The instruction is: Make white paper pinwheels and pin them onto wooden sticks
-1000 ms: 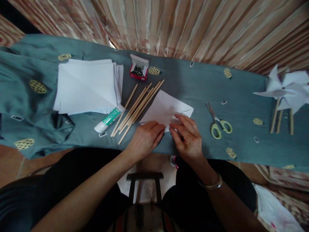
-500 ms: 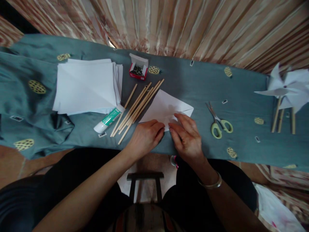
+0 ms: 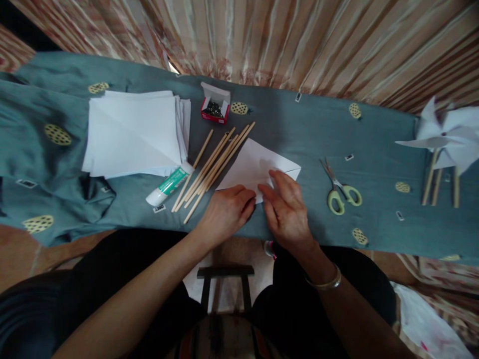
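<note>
A white sheet of paper [image 3: 250,162] lies on the cloth before me, with folded flaps near its right corner and near edge. My left hand [image 3: 228,209] has its fingers curled together at the paper's near edge, pinching or pressing it there; the fingertips are partly hidden. Over the right part of the sheet, my right hand [image 3: 286,212] rests with index and middle fingers stretched out and apart, touching the paper. Just left of the sheet lie several thin wooden sticks [image 3: 217,167]. Green-handled scissors [image 3: 339,189] lie half open to the right.
A stack of white paper [image 3: 130,132] is at the left, with a glue stick [image 3: 169,184] against its near corner. Behind the sticks stands an open red box [image 3: 215,107] of small metal pins. White paper pinwheels [image 3: 445,132] on sticks lie far right. A curtain [image 3: 262,40] hangs behind.
My right hand has shifted slightly up and left over the paper, its fingers stretching a little further. My left hand and the sheet stay in place.
</note>
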`<state>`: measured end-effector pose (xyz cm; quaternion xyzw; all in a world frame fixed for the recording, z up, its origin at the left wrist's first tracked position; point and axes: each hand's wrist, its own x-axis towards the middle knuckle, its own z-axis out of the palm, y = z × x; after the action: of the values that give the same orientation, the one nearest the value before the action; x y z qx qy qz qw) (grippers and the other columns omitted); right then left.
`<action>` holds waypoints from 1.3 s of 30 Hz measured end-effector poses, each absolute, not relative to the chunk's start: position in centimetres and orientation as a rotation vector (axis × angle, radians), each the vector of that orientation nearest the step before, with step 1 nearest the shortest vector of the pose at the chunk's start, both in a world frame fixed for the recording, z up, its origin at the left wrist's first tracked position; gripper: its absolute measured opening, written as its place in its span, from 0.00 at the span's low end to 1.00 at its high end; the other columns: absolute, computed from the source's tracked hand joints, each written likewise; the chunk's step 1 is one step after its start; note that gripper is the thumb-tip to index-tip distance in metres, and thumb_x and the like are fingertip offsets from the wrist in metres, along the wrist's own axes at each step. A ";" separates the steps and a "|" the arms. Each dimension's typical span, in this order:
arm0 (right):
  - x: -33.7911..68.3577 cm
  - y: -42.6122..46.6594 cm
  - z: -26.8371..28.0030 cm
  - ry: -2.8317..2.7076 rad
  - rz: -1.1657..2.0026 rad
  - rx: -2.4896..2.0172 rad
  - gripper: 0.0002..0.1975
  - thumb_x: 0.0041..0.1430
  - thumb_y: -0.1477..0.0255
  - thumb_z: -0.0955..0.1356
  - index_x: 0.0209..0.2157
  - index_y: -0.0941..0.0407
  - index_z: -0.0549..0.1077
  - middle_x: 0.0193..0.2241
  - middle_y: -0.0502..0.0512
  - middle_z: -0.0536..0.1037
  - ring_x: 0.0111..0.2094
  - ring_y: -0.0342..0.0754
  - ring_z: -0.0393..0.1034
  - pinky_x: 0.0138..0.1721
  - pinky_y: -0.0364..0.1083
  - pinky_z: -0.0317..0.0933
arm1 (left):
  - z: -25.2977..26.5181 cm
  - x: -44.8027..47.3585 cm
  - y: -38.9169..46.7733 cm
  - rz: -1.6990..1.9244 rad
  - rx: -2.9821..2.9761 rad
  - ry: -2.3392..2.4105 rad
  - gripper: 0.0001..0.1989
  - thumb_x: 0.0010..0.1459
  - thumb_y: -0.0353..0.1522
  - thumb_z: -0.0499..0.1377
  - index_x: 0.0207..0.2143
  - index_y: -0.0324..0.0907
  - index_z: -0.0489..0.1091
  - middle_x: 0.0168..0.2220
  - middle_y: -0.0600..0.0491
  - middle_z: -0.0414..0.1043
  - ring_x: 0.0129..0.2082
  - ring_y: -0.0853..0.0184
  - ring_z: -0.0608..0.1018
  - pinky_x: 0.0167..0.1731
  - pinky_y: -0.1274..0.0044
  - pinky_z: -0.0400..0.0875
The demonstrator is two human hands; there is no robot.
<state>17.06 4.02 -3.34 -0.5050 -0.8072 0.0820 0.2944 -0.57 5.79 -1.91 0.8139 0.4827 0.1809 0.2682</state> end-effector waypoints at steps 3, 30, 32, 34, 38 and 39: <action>17.0 4.1 -3.3 -2.162 0.237 -1.341 0.19 0.63 0.79 0.61 0.53 0.56 0.71 0.63 0.61 0.63 0.65 0.59 0.55 0.62 0.63 0.57 | -1.9 -0.6 5.8 0.494 2.200 1.300 0.11 0.64 0.30 0.53 0.38 0.37 0.74 0.34 0.49 0.77 0.32 0.65 0.79 0.35 0.74 0.73; 16.6 4.4 -3.9 -2.064 0.411 -1.446 0.18 0.64 0.77 0.59 0.51 0.53 0.71 0.66 0.58 0.58 0.69 0.57 0.44 0.63 0.66 0.52 | -1.6 -0.4 5.7 0.394 2.295 1.319 0.07 0.62 0.32 0.56 0.39 0.39 0.72 0.38 0.50 0.72 0.33 0.65 0.77 0.35 0.74 0.72; 17.4 4.9 -3.2 -2.018 0.471 -1.436 0.18 0.65 0.76 0.58 0.51 0.53 0.72 0.66 0.57 0.59 0.69 0.55 0.46 0.64 0.64 0.52 | -1.6 -0.5 5.7 0.392 2.306 1.317 0.07 0.62 0.31 0.56 0.39 0.39 0.71 0.38 0.50 0.71 0.33 0.65 0.77 0.35 0.74 0.72; 18.4 5.9 -2.7 -1.984 0.454 -1.469 0.19 0.65 0.74 0.58 0.53 0.53 0.71 0.65 0.58 0.61 0.68 0.54 0.49 0.64 0.63 0.51 | -1.7 -0.5 5.7 0.383 2.312 1.311 0.07 0.62 0.31 0.55 0.39 0.39 0.71 0.38 0.50 0.71 0.34 0.65 0.77 0.36 0.74 0.72; 19.8 8.4 -2.5 -1.998 0.345 -1.623 0.23 0.64 0.71 0.59 0.59 0.58 0.65 0.62 0.64 0.66 0.65 0.58 0.57 0.61 0.65 0.55 | -1.6 -0.4 5.8 0.357 2.323 1.309 0.07 0.62 0.31 0.55 0.39 0.38 0.71 0.39 0.49 0.71 0.34 0.64 0.77 0.37 0.74 0.73; 19.9 8.9 -2.6 -2.026 0.335 -1.624 0.24 0.64 0.71 0.59 0.60 0.60 0.63 0.62 0.66 0.66 0.64 0.59 0.58 0.60 0.64 0.56 | -1.5 -0.4 5.8 0.354 2.326 1.308 0.07 0.62 0.31 0.55 0.39 0.38 0.71 0.39 0.49 0.71 0.35 0.64 0.77 0.37 0.74 0.73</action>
<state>19.95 8.88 -2.60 -0.5991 -0.7474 0.1236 0.2591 -0.44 5.78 -1.54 0.8424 0.4735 0.1284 0.2229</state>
